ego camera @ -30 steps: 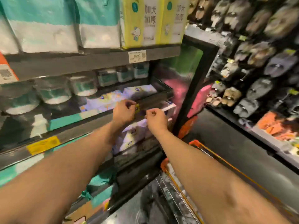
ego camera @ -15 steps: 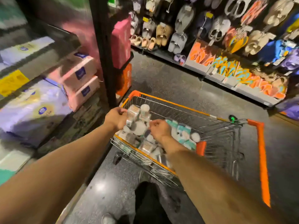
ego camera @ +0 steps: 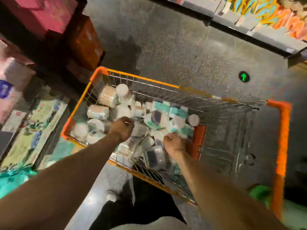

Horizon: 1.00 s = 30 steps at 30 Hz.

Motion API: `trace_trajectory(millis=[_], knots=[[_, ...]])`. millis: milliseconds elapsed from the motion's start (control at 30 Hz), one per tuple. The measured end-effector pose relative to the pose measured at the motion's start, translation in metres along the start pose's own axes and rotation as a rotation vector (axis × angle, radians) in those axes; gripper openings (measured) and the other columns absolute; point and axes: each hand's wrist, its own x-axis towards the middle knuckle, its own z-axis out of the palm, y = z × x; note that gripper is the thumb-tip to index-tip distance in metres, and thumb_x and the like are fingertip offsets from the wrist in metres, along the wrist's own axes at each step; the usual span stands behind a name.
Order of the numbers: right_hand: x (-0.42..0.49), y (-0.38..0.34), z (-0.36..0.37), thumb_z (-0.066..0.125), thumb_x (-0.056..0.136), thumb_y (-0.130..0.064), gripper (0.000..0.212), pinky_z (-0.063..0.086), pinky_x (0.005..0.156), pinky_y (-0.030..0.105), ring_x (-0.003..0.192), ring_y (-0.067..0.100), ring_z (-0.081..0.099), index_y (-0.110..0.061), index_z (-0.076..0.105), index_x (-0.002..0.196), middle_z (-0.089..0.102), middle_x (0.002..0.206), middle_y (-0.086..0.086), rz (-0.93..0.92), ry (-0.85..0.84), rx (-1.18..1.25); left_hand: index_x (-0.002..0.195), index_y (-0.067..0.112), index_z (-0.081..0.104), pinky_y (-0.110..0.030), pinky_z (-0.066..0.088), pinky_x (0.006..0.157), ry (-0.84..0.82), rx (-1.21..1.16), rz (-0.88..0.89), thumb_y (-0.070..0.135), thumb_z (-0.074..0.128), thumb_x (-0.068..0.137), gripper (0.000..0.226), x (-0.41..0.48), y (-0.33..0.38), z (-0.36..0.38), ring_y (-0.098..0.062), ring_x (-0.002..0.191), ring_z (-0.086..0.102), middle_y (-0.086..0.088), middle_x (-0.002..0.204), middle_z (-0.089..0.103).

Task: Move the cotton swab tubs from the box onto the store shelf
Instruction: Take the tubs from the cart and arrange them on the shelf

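Looking straight down into a wire shopping cart (ego camera: 142,78) with an orange rim, standing just beside the store shelf (ego camera: 53,133) on the left. Heaped with cotton swab tubs (ego camera: 106,97): round clear ones toward the left end, teal-labelled packs (ego camera: 162,105) toward the middle, all tumbled on their sides and touching. Reaching in with both arms: left hand (ego camera: 122,128) knuckles-up over the centre of the heap, fingers turned down against a clear tub; right hand (ego camera: 173,141) lower, by the near rim, fingers curled toward one of the teal-labelled packs. Cannot tell for either whether grasping or only touching: too blurred, fingertips hidden. Judged as the pick-up step, with nothing lifted clear yet. To do it well: take tubs lying on top, not ones wedged beneath; grip round the body rather than the lid, in case of popping open; lift straight up past the wire rim before swinging left; keep one tub per hand, upright, label outward for shelving. Probably light, smooth plastic, so expect neighbours to roll into the gap.
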Motion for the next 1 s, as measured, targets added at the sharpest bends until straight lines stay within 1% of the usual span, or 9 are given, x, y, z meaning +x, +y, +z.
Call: trace_trajectory(millis=[100,200,267,367,467,533,700,833,1000], knots=[[0.026,0.026,0.016,0.048,0.099,-0.036,0.031,0.046,0.095,0.034,0.114,0.032,0.063,-0.015,0.070,0.103,0.071,0.113,0.009,0.099,-0.039,0.001,0.109,0.017,0.068,-0.026,0.051,0.079,-0.001,0.115,-0.010,0.042,0.062,0.083,0.037,0.025,0.001,0.022,-0.031,0.097,0.068,-0.009,0.100,0.075],[0.033,0.031,0.023,0.051,0.098,-0.035,0.019,0.051,0.091,0.040,0.106,0.031,0.063,-0.019,0.062,0.099,0.068,0.108,0.008,0.057,-0.061,-0.071,0.128,0.008,0.061,-0.039,0.048,0.096,-0.017,0.263,-0.021,0.029,0.069,0.090,0.045,0.042,0.002,0.037,-0.038,0.113,0.061,-0.020,0.116,0.068],[0.036,0.023,0.021,0.060,0.096,-0.032,0.018,0.051,0.094,0.043,0.111,0.026,0.059,-0.022,0.059,0.110,0.062,0.116,0.005,-0.105,0.115,-0.136,0.138,0.010,0.051,-0.042,0.044,0.098,-0.033,0.368,-0.060,0.035,0.071,0.089,0.058,0.049,0.005,0.040,-0.041,0.119,0.054,-0.023,0.125,0.059],[0.059,-0.001,0.012,0.067,0.092,-0.042,0.051,0.040,0.110,0.038,0.133,0.023,0.042,-0.023,0.051,0.136,0.047,0.143,0.000,-0.334,0.289,-0.316,0.149,0.017,0.036,-0.046,0.042,0.103,-0.090,0.483,-0.056,0.048,0.077,0.081,0.085,0.075,0.000,0.048,-0.040,0.127,0.048,-0.020,0.138,0.048],[0.089,-0.019,0.004,0.076,0.083,-0.039,0.098,0.030,0.120,0.041,0.151,0.025,0.022,-0.024,0.018,0.161,0.023,0.166,-0.001,-0.431,0.171,-0.426,0.155,0.020,0.021,-0.055,0.039,0.110,-0.178,0.542,-0.048,0.052,0.085,0.071,0.110,0.098,-0.007,0.057,-0.041,0.137,0.040,-0.018,0.150,0.037],[0.106,-0.025,0.005,0.079,0.082,-0.035,0.108,0.026,0.122,0.046,0.154,0.026,0.015,-0.023,0.007,0.162,0.018,0.168,0.000,-0.461,0.057,-0.508,0.156,0.023,0.016,-0.059,0.036,0.112,-0.219,0.604,-0.042,0.053,0.088,0.067,0.119,0.111,-0.011,0.064,-0.044,0.142,0.033,-0.018,0.158,0.026],[0.120,-0.023,0.012,0.080,0.080,-0.017,0.088,0.046,0.107,0.043,0.129,0.028,0.049,-0.021,0.034,0.155,0.048,0.143,0.005,-0.505,0.204,-0.519,0.155,0.023,0.019,-0.053,0.045,0.101,-0.232,0.731,0.019,0.056,0.089,0.063,0.121,0.124,-0.012,0.063,-0.040,0.129,0.048,-0.015,0.148,0.036],[0.113,-0.025,0.005,0.079,0.083,-0.021,0.081,0.051,0.102,0.045,0.120,0.027,0.052,-0.021,0.037,0.152,0.040,0.137,0.006,-0.493,0.112,-0.348,0.153,0.025,0.027,-0.050,0.048,0.100,-0.170,0.829,0.020,0.068,0.084,0.060,0.117,0.115,-0.007,0.053,-0.034,0.125,0.048,-0.009,0.139,0.041],[0.091,-0.046,-0.002,0.078,0.080,-0.042,0.084,0.051,0.102,0.045,0.121,0.032,0.054,-0.024,0.036,0.150,0.036,0.137,0.008,-0.301,0.088,-0.227,0.141,0.017,0.040,-0.048,0.049,0.100,-0.086,0.648,-0.013,0.074,0.082,0.057,0.110,0.089,-0.007,0.022,-0.036,0.124,0.048,-0.014,0.136,0.042]])
